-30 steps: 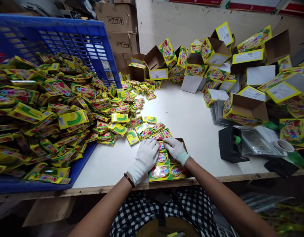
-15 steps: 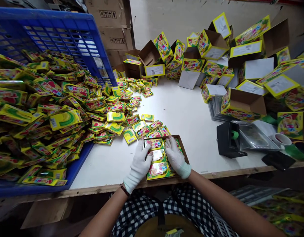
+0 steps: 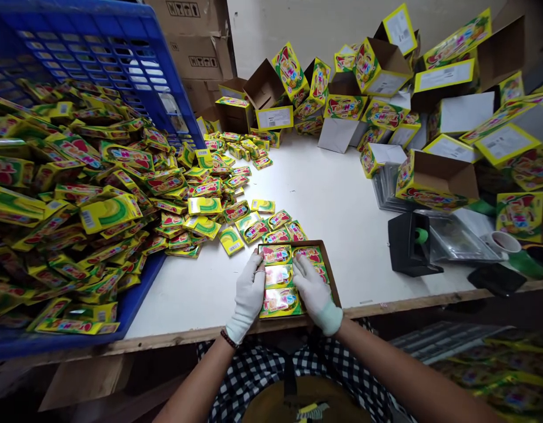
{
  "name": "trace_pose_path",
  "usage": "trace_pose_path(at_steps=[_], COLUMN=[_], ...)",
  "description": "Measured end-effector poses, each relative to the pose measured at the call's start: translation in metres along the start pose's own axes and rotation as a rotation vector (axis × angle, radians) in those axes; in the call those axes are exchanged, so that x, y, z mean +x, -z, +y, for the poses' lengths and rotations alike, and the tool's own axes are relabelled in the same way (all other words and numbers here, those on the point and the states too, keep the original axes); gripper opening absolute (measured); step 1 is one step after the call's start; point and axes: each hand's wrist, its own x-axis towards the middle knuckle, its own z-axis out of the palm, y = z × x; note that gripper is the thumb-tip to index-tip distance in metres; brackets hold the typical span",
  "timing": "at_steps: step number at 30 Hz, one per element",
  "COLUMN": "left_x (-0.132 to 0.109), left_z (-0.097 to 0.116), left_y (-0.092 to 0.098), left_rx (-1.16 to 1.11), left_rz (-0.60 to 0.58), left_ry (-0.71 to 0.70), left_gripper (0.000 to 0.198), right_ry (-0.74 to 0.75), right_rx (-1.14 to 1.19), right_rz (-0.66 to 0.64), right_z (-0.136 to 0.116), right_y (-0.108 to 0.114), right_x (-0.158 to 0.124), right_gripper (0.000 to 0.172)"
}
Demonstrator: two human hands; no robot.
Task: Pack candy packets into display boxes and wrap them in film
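A shallow cardboard box (image 3: 335, 289) lies at the table's front edge, filled with small yellow-green candy packs (image 3: 280, 301) in two columns. My left hand (image 3: 248, 294), in a white glove, grips the box's left side, fingers along the outside and thumb at the rim. My right hand (image 3: 313, 289), also gloved, lies over the right column with fingers stretched out onto the packs. It partly hides those packs. Loose packs (image 3: 278, 220) of the same kind lie just beyond the box's far rim.
A blue plastic crate (image 3: 157, 56) tips a big heap of packs onto the table at left. Several printed cartons (image 3: 436, 179), some standing open, crowd the back right. A black tape dispenser (image 3: 401, 244), clear plastic sheets (image 3: 456, 238) and a tape roll (image 3: 505, 242) are at right.
My left hand has slid down and outward from the far left corner to the box's left side. My right hand has drawn slightly nearer, uncovering the box's far rim.
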Motion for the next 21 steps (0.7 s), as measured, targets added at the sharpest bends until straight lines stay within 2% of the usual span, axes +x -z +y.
trace_pose_path(at_steps=[2,4,7,9,11,13,17,19,21], left_x=[0.001,0.003,0.003,0.002,0.004,0.014,0.059,0.085,0.103], left_z=[0.002,0.003,0.004,0.005,0.004,0.0,-0.016,-0.029,-0.042], left_y=[0.001,0.004,0.009,0.013,0.019,0.028,0.043,0.045,0.042], left_rx=[0.059,0.163,0.29,0.307,0.265,0.243,0.434,0.524,0.637], left_rz=[-0.009,-0.018,-0.058,-0.117,-0.143,-0.088,0.168,0.235,0.234], left_ry=[-0.035,-0.076,-0.133,-0.154,-0.143,-0.118,-0.047,0.006,0.055], left_gripper=[0.035,0.033,0.033,0.032,0.029,0.029,0.032,0.044,0.061], right_ry=[0.003,0.054,0.293,0.445,0.497,0.477,0.418,0.41,0.415], right_rx=[-0.074,-0.267,-0.588,-0.723,-0.834,-0.922,-1.0,-0.994,-0.98], right_rz=[-0.047,-0.078,-0.215,-0.374,-0.463,-0.459,-0.408,-0.421,-0.435], right_z=[-0.008,-0.018,-0.03,-0.034,-0.034,-0.035,-0.036,-0.035,-0.033], right_y=[-0.002,0.003,0.015,0.016,0.009,-0.002,-0.023,-0.029,-0.031], right_x=[-0.002,0.005,0.022,0.032,0.036,0.035,0.028,0.028,0.029], right_gripper=[0.053,0.049,0.041,0.045,0.057,0.065,0.064,0.062,0.06])
